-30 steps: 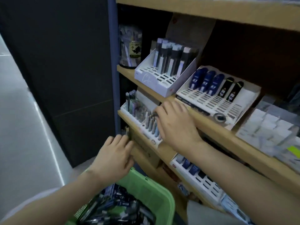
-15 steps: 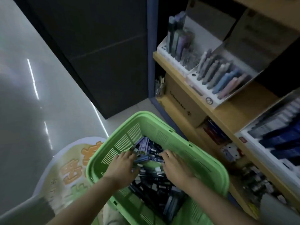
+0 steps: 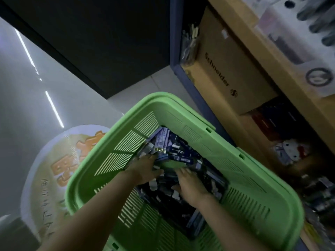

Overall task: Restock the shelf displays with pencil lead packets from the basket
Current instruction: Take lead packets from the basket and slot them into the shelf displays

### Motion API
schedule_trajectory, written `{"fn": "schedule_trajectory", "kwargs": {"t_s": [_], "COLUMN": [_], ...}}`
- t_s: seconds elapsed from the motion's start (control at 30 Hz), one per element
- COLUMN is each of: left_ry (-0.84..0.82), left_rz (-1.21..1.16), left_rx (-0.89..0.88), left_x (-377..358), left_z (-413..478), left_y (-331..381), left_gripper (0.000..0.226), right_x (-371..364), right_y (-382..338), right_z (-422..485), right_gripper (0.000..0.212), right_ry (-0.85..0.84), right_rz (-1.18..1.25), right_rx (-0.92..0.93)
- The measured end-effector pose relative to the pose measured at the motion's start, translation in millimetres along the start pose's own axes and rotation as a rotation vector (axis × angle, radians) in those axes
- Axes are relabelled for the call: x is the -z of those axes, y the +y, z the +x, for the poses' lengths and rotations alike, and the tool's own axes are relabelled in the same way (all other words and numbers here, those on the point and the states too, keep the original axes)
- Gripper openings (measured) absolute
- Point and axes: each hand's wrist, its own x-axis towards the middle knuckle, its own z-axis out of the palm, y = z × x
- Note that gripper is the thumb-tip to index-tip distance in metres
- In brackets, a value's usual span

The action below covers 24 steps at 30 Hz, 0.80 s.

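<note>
Head view: both hands inside the green basket [image 3: 168,100], atop pencil lead packets [image 3: 181,158]. Right hand [image 3: 192,185] spread flat; left hand [image 3: 145,169], just beside it, fingers among packets, grip indiscernible.

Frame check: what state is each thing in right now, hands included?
green basket: upright, part full of packets.
pencil lead packets: loose jumble inside the basket.
left hand: in the basket, fingers among packets; grip unclear.
right hand: in the basket, fingers spread on packets.
Schneider carton: on a low shelf, looks closed.
</note>
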Motion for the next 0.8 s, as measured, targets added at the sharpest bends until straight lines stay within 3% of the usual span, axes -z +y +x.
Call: {"fn": "schedule_trajectory", "kwargs": {"t_s": [0.17,0.43,0.6,0.8], "left_ry": [0.056,0.291,0.281,0.309], "left_rz": [0.08,0.082,0.189,0.286], "left_rx": [-0.012,-0.047,-0.01,0.043], "left_x": [-4.9,-10.7,-14.5,-16.2], "left_z": [8.4,17.2,21.2,20.3], "left_y": [7.6,9.4,11.8,14.2], "left_gripper": [0.072,0.028,0.033,0.04], "right_x": [6.3,16.9,27.4,30.9], "right_y": [6.7,13.7,17.7,28.3], "right_z": [15.1,4.1,-3.3,-17.5], "right_gripper": [0.052,0.033,0.035,0.033], "right_ry": [-0.045,0.045,0.191,0.434], "right_rz": [-0.041,0.029,-0.051,-0.131], "right_rx": [0.002,0.03,0.091,0.035]}}
